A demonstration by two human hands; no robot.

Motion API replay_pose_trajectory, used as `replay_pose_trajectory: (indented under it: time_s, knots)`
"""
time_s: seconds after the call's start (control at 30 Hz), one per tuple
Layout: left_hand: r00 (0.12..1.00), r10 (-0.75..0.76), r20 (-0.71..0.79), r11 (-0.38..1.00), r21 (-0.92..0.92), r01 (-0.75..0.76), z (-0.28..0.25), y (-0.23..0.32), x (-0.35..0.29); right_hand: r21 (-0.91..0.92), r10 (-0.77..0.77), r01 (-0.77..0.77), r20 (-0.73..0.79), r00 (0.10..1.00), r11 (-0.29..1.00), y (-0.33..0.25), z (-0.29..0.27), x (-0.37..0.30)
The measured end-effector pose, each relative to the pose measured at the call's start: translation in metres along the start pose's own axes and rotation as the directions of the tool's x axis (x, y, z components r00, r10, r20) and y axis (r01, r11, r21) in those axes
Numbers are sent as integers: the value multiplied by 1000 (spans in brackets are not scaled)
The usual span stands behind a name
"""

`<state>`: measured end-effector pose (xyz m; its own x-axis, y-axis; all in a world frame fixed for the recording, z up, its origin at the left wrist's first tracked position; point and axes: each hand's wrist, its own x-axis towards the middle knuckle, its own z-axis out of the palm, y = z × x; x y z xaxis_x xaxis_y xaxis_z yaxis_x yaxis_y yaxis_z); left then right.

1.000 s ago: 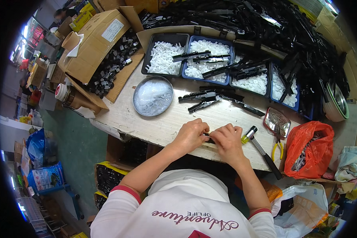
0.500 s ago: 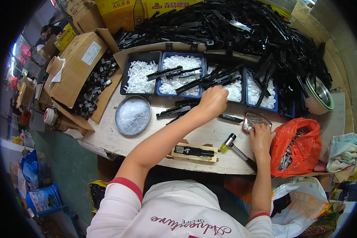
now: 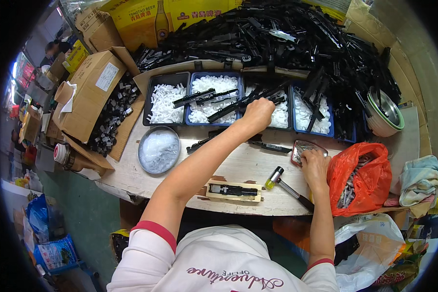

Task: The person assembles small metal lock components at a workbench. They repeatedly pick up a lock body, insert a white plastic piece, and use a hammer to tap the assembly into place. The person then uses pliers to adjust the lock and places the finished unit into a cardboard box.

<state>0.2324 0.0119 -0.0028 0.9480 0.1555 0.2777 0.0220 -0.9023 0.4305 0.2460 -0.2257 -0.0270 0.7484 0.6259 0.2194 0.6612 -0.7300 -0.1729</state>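
My left hand point(image 3: 258, 114) is closed in a pinch at the near edge of the third bin, beside black slide-rail-like parts point(image 3: 228, 108) lying across the bins. Its fingertips are hidden, so what they hold cannot be made out. At the right, my right hand point(image 3: 315, 168) has its fingers bent down into a small red-rimmed dish point(image 3: 301, 147) of tiny shiny pieces. The fingertips look pressed together; anything between them is too small to name. Nearer me, a black part point(image 3: 233, 190) lies in a pale wooden holder point(image 3: 212, 195). A hammer point(image 3: 288, 187) with a yellow-tipped head lies beside it.
Bins of white plastic pieces point(image 3: 166, 102) line the back, below a large heap of black parts point(image 3: 277, 44). A round dish point(image 3: 159, 150) stands left, near a carton point(image 3: 90, 95). A red bag point(image 3: 360, 180) and stacked bowls point(image 3: 387, 114) stand right.
The view has shifted slightly, so the table items sit a little further left. My left hand stays by the third bin. The right hand's fingers have drawn closer together in the small dish.
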Motion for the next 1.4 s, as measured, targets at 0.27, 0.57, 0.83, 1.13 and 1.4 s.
replay_pose_trajectory:
  time_s: [0.27,0.57,0.83,1.13,1.4]
  knots:
    - [981,-176,77,721,-669,181,-30,2,-13,75,-22,30,-112,993,997,6,-5,1]
    - [929,-115,352,-277,-909,310,-25,24,-164,855,-269,171,-38,962,490,-81,-41,-13]
    - [956,-100,277,-399,-891,216,-32,20,-197,863,-450,236,-11,893,447,-112,-33,-15]
    - [971,-135,198,-205,-964,168,-33,15,-206,868,-468,220,16,884,445,-124,-32,-16]
    - [957,-276,-85,383,-923,28,-33,19,-215,615,-378,390,-157,913,685,-133,-23,-38]
